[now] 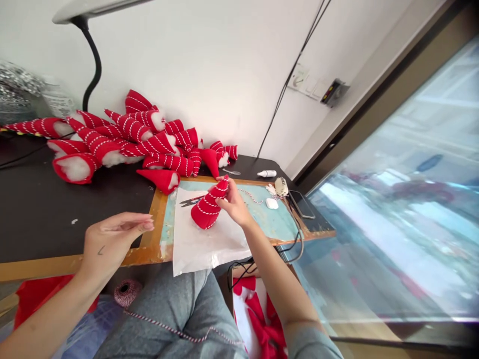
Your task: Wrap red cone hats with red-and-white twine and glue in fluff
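My right hand (232, 203) grips a red felt cone (205, 210) near its tip, with red-and-white cord wound around it in a spiral. The cone is tilted over a white sheet (194, 252) on a light blue board. My left hand (118, 237) is raised at the board's left edge, thumb and fingertips pinched together; whatever may be between them is too small to make out. Small black scissors (190, 201) lie behind the cone, partly hidden by it. A piece of twisted cord (251, 196) lies on the board (275, 224) to the right.
Several stuffed red cones (130, 127) are piled against the wall. A white bottle (267, 174), a phone (301, 204) and cables (299, 239) lie at the right. A cord spool (127, 292) sits beside my lap, its cord (168, 328) crossing my legs. A lamp arm (96, 65) stands at the left.
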Tool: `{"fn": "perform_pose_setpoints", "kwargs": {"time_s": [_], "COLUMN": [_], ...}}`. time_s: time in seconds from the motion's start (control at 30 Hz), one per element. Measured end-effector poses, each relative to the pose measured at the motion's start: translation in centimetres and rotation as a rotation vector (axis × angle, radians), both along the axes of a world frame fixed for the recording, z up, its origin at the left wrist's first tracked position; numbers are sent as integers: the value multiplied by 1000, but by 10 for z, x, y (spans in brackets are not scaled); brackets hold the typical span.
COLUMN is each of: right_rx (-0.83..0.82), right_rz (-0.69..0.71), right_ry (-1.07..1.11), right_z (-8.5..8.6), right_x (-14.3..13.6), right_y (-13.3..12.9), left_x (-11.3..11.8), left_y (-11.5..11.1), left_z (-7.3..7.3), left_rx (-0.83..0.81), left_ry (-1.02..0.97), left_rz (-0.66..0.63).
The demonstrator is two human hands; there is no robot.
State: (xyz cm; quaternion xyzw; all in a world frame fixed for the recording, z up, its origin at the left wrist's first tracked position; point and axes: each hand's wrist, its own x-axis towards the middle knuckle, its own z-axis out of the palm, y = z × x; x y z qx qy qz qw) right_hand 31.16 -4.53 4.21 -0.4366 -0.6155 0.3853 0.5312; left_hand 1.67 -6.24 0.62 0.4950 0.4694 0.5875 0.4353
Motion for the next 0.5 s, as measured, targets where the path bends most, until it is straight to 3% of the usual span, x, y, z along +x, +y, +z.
{"fn": "perform_pose_setpoints", "kwargs": {"time_s": [0.1,0.2,0.37,0.5], "right_rx": [-3,-23,23,98], "right_rz": [96,105,-23,-190], "right_ry": [-140,-129,-97,-152], "right_z": [-8,-20,-36,-41], "right_x": [2,4,-3,-20], "right_y": [3,0,-1,5], "left_x": [7,18,52,73], "left_y": [23,51,90,101], "left_z": [9,14,17,6], "left_rx": [81,178,78,34], "left_ry": [155,290,217,189], "left_rz": [-203,-382,-469,-545]}}
